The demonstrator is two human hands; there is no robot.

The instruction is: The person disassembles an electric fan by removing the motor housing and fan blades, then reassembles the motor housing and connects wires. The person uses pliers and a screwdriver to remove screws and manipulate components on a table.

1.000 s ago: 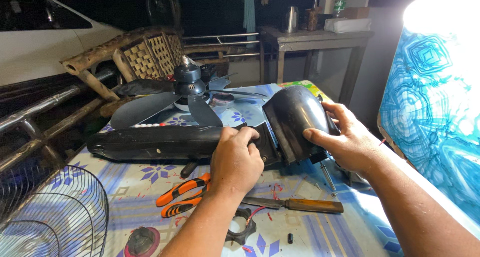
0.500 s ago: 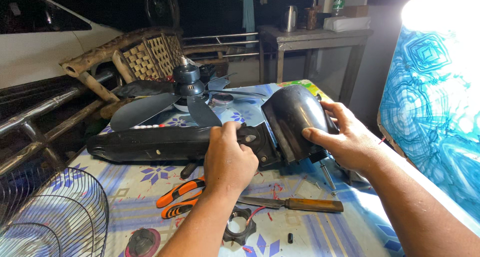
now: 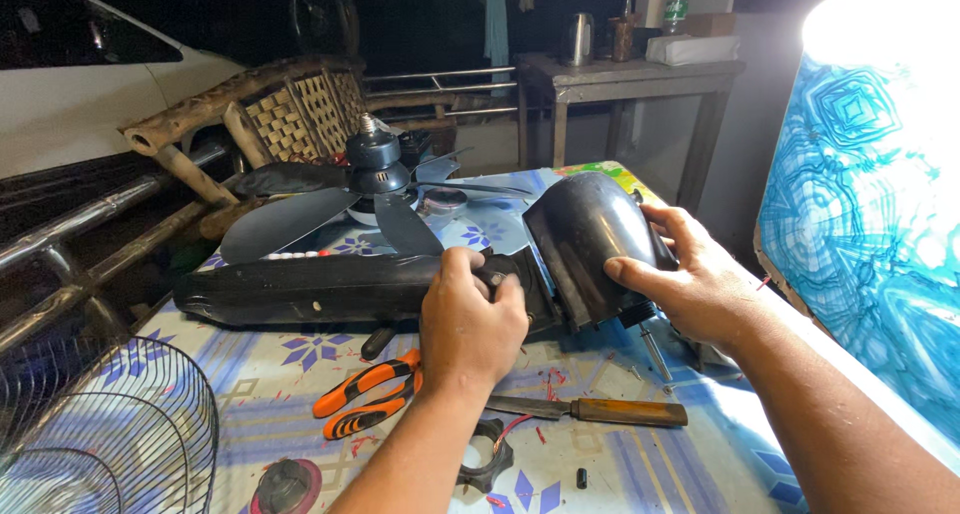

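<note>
Left hand (image 3: 470, 324) shifted right, fingers clenched on fan stand (image 3: 320, 289); right hand (image 3: 690, 284) grips motor cover (image 3: 585, 239); floral tablecloth (image 3: 260, 374), dark yard.

Left grip (image 3: 470, 319) clenched — right grip (image 3: 695, 289) cupped

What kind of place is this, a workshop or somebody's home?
Probably a home yard or carport used for repairs at night. A white car stands beside the cloth-covered table, where both hands work on a dismantled fan body among pliers and a knife.
</note>
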